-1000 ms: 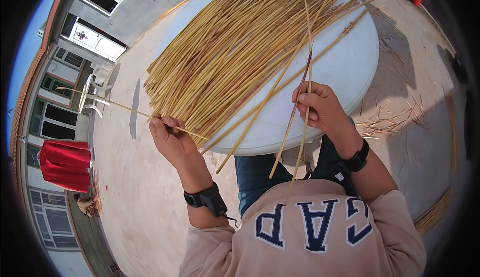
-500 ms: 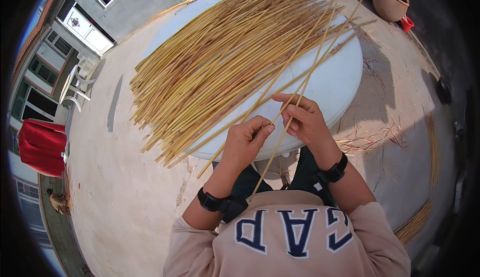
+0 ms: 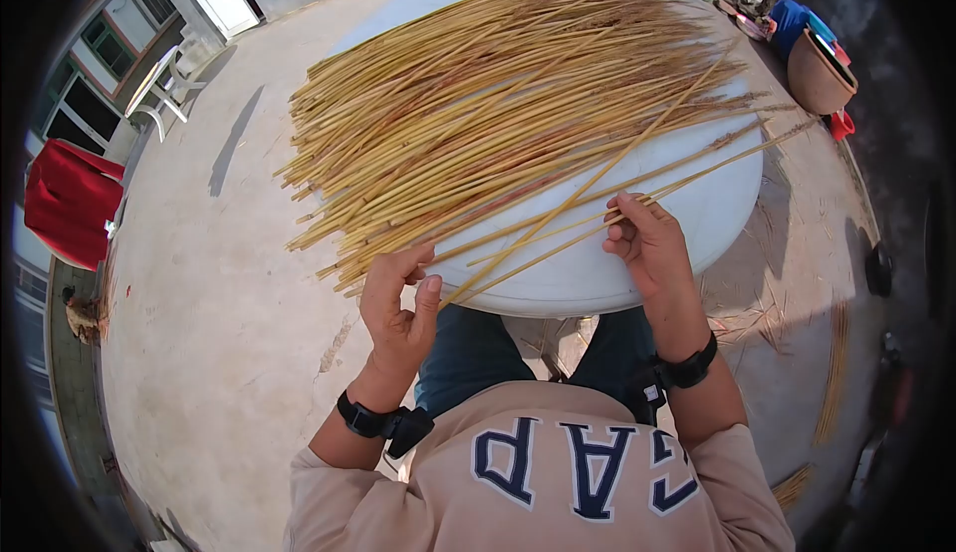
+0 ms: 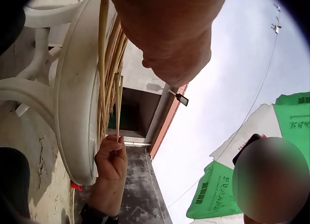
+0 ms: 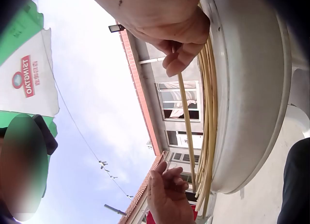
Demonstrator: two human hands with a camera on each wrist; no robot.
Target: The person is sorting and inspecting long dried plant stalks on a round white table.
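My right hand pinches two long thin dry stalks between thumb and fingertips, low over the near side of the table. Their cut ends point toward my left hand, and their feathery tips extend to the right. That left hand is held at the table's front left edge, thumb and fingers parted, with nothing gripped. In the right wrist view its fingers lie beside a stalk's lower end. A wide layer of straw-coloured stalks with brownish seed heads covers most of the white round table.
Loose stalks lie slantwise across the table's near part. A white plastic chair and a hanging red garment are at the left. Back right stand a clay pot and a red container. Stalk scraps litter the ground at right.
My left hand first held a stalk out left, then came to the right hand, and is now apart from it at the left. The right hand's stalks have swung lower, across the table.
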